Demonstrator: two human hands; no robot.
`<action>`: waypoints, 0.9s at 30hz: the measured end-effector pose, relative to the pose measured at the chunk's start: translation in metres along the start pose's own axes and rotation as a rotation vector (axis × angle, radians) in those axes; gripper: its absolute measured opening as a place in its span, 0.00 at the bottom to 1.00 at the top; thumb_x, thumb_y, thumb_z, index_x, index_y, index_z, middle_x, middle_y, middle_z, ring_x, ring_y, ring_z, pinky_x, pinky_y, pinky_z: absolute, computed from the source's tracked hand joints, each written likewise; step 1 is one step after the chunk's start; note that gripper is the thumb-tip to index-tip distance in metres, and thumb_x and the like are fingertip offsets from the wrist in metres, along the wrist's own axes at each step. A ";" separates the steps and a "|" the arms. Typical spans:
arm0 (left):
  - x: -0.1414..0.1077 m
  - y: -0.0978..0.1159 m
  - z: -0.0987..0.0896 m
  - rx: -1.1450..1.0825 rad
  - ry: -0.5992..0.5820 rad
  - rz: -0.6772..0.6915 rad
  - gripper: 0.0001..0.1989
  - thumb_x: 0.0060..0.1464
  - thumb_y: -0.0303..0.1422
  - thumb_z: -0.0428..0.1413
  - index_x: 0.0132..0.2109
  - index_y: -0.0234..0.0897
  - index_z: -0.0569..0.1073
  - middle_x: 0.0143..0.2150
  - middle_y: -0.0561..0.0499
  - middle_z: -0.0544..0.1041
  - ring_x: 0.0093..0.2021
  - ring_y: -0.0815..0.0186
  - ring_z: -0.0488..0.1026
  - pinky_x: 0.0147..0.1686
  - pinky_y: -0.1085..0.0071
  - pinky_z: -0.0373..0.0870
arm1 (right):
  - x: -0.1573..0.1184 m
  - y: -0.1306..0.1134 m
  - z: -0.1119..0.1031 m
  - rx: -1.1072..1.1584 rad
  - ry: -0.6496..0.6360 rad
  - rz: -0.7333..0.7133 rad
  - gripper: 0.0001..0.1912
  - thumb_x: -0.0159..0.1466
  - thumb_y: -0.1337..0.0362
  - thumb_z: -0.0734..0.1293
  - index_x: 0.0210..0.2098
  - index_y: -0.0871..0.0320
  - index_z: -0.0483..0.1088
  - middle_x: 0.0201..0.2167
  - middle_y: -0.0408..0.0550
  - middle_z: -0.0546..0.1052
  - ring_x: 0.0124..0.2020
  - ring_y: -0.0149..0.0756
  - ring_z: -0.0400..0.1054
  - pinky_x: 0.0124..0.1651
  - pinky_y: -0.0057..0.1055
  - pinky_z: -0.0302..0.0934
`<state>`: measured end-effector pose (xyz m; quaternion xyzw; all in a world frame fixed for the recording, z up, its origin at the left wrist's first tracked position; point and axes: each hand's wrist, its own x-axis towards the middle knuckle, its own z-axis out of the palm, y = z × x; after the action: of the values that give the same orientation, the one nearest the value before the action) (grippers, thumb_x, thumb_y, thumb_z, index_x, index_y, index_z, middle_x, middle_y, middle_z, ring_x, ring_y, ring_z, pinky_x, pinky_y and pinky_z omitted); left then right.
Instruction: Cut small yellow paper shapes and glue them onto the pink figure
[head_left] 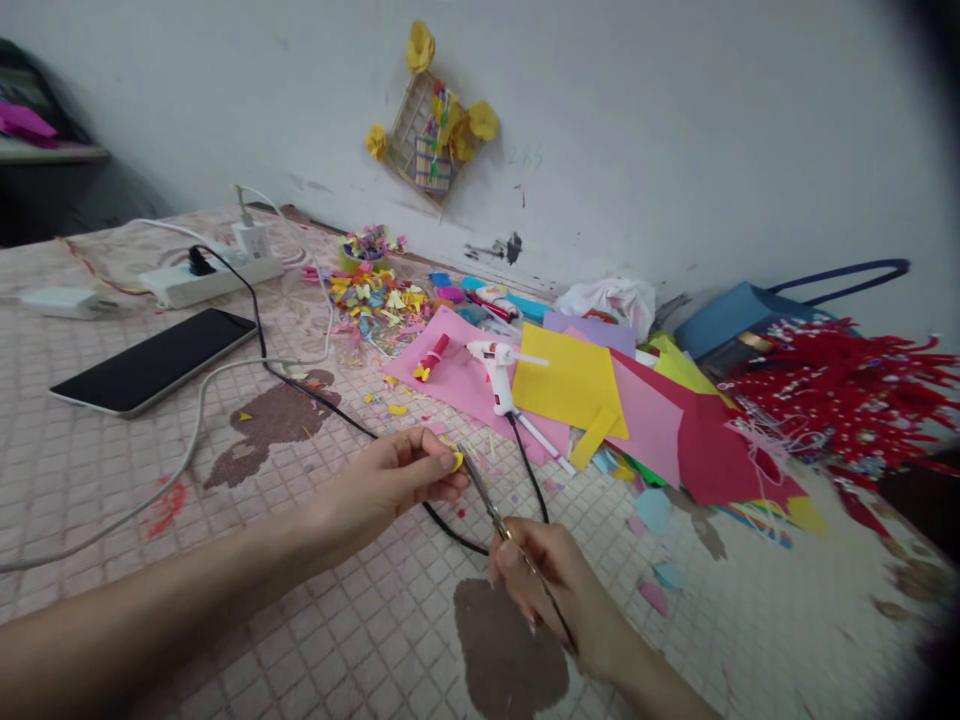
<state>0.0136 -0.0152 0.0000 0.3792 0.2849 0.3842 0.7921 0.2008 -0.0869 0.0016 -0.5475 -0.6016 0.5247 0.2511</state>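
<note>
Between the thumb and fingers of my left hand (409, 470) is a small piece of yellow paper (457, 461). My right hand (551, 580) grips a pair of scissors (491, 508), with its fingers around the handles. The blades point up and left, and their tips are close beside the yellow paper; whether they touch it I cannot tell. Just beyond my hands a white hot glue gun (495, 370) lies on pink paper (409, 350), with a glue stick poking from its back. A small red roll (433, 358) with a yellow paper shape on it lies left of the glue gun.
Coloured paper sheets (566, 370) spread to the right, near red fringed decorations (847, 390) and a blue bag (739, 310). Paper scraps (379, 300) are heaped at the back. A tablet (157, 362), a power strip (210, 280) and cables lie left. A black cord (352, 425) passes beneath my hands.
</note>
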 end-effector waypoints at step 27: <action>-0.001 -0.008 0.009 -0.022 0.116 0.101 0.08 0.50 0.31 0.59 0.28 0.34 0.68 0.26 0.54 0.72 0.29 0.71 0.68 0.33 0.74 0.64 | 0.005 0.004 0.010 0.036 0.077 -0.021 0.26 0.61 0.42 0.56 0.20 0.58 0.56 0.14 0.36 0.55 0.17 0.24 0.47 0.19 0.24 0.41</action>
<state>0.0224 -0.0230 -0.0015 0.3612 0.3067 0.4482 0.7580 0.1918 -0.0862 -0.0070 -0.5564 -0.5875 0.5115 0.2894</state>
